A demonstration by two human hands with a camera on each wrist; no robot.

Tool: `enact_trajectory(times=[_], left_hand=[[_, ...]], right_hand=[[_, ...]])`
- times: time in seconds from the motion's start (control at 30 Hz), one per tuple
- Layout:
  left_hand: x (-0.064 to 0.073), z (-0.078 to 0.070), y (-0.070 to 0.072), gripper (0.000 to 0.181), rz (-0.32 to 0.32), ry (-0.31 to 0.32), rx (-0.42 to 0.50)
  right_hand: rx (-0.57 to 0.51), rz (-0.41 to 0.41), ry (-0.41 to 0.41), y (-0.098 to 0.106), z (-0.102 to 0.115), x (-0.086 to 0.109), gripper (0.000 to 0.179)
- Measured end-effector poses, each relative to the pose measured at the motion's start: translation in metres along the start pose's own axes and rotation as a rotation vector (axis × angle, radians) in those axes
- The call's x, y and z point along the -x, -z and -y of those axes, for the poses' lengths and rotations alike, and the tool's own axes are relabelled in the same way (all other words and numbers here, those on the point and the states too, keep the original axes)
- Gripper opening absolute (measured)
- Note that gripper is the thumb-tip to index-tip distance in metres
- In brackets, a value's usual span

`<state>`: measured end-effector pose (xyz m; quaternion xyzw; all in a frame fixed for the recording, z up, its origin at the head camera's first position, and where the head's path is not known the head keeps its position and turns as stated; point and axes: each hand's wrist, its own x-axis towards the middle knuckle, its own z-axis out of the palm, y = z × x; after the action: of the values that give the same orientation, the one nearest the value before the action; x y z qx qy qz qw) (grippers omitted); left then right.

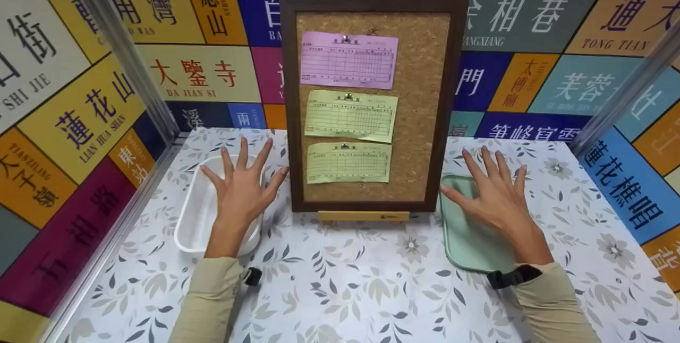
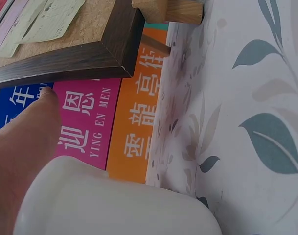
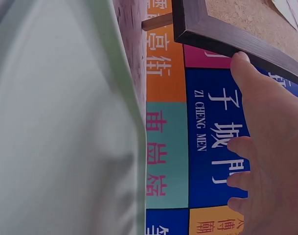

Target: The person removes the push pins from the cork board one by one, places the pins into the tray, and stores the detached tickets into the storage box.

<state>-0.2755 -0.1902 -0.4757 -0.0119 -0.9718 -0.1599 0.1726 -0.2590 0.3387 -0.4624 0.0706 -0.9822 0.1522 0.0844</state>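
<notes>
My left hand (image 1: 241,191) is spread wide over a white rectangular tub (image 1: 183,226), its thumb near the left edge of a framed corkboard (image 1: 417,120). On the other side my right hand (image 1: 496,199) spreads its fingers above a light green tray (image 1: 462,250), the thumb beside the frame's lower right edge. Neither hand holds anything. Pinned to the cork in a column are a pink form slip (image 1: 348,61) at the top and two yellow-green slips, one in the middle (image 1: 349,117) and one below (image 1: 348,163). In the left wrist view the tub's wall (image 2: 114,210) fills the bottom.
The corkboard leans on a small wooden easel (image 1: 364,216) standing on a table with a leaf-patterned cover (image 1: 340,279). Panels with coloured street-name signs (image 1: 196,72) enclose the back and both sides, with metal posts (image 1: 122,51) at the corners.
</notes>
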Motion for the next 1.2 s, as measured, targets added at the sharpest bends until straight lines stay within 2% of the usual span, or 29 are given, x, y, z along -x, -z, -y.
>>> enact_trajectory(times=[0.47,0.83,1.2], left_hand=[[0.007,0.011,0.014,0.082,-0.003,0.018,0.004],[0.007,0.013,0.030,0.083,0.006,0.024,-0.015],[0.006,0.008,0.050,0.070,-0.148,-0.073,-0.014]], right_hand=[[0.009,0.002,-0.004,0.006,-0.004,0.015,0.103],[0.008,-0.019,0.015,0.014,0.000,0.015,0.103],[-0.021,-0.199,0.108,0.028,0.018,0.013,0.091]])
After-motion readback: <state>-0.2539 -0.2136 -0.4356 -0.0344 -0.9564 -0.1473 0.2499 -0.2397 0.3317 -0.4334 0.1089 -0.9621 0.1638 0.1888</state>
